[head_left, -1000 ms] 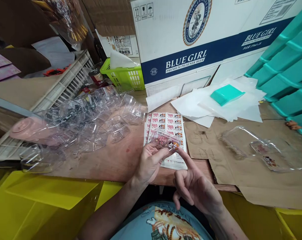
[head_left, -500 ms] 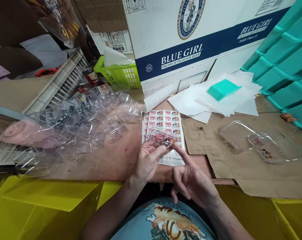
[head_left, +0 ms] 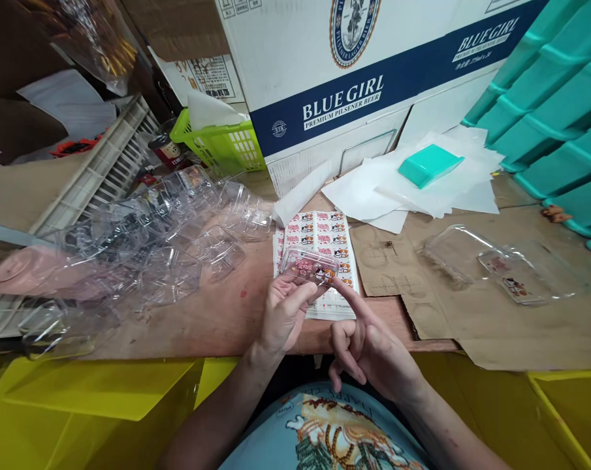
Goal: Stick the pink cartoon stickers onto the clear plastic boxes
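Note:
My left hand (head_left: pixel 283 313) pinches a small clear plastic box (head_left: pixel 309 264) that bears a sticker with pink lettering and two cartoon cats. My right hand (head_left: pixel 368 333) touches the sticker's right end with its index fingertip; the other fingers are loosely curled and hold nothing. Under the box lies a stack of sticker sheets (head_left: pixel 341 235) with rows of the same print. To the left, many clear plastic boxes (head_left: pixel 170 267) lie in a heap. On the cardboard to the right rests another clear box with a cat sticker (head_left: pixel 513 284).
A large beer carton (head_left: pixel 285 85) stands at the back, beside a green basket (head_left: pixel 217 140). White papers (head_left: pixel 364 196) carry a teal tray (head_left: pixel 430 164). Stacked teal bins (head_left: pixel 554 98) rise at the right. Yellow bins (head_left: pixel 89 391) sit below the table edge.
The whole view has shifted slightly, with the scene lying a little further left. Both hands keep nearly the same pose, my right index fingertip still on the sticker's right end.

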A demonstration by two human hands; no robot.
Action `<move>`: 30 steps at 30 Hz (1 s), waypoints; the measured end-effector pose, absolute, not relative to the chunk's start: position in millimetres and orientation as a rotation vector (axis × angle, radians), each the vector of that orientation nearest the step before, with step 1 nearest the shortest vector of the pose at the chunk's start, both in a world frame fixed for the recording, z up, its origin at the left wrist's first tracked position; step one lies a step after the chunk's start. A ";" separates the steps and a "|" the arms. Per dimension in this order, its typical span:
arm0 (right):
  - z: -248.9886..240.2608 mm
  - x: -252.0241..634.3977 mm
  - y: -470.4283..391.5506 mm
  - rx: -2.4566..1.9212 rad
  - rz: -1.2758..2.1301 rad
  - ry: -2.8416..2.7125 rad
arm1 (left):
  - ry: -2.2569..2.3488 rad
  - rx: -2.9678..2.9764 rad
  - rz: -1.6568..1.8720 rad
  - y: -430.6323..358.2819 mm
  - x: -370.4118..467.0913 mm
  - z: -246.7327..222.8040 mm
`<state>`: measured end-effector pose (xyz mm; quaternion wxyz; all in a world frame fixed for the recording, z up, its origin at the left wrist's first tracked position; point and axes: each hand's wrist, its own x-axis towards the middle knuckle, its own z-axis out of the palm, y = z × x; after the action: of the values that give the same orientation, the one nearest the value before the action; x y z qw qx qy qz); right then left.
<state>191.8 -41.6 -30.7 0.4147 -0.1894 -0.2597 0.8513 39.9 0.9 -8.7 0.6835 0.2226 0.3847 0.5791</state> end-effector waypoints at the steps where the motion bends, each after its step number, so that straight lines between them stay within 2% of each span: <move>1: -30.2 191.4 -41.5 -0.478 2.137 -0.657 | 0.846 0.488 1.301 1.0 39.1 -8.5; 8: -27.6 188.1 -41.0 -0.521 2.085 -0.721 | 0.882 0.409 1.334 3.8 40.6 -8.2; 14: -24.1 183.6 -45.7 -0.759 1.904 -0.919 | 0.915 0.484 1.382 2.4 44.3 -6.9; 17: -22.3 182.4 -49.6 -0.997 1.632 -1.239 | 0.944 0.555 1.404 -0.3 47.4 -6.7; 22: -18.8 179.1 -50.8 -1.307 0.798 -1.858 | 0.968 0.649 1.428 -5.1 56.4 -8.5; 26: -19.4 187.0 -45.2 -1.416 0.584 -2.124 | 0.947 0.686 1.399 -5.9 54.9 -2.3; 30: -14.2 214.1 -36.2 -1.452 0.415 -2.018 | 0.862 0.680 1.331 -5.2 53.6 10.5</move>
<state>214.1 -36.2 -14.2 0.3056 -0.5486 -0.7622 0.1569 53.6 -5.2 10.5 0.6504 0.2994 0.3795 0.5859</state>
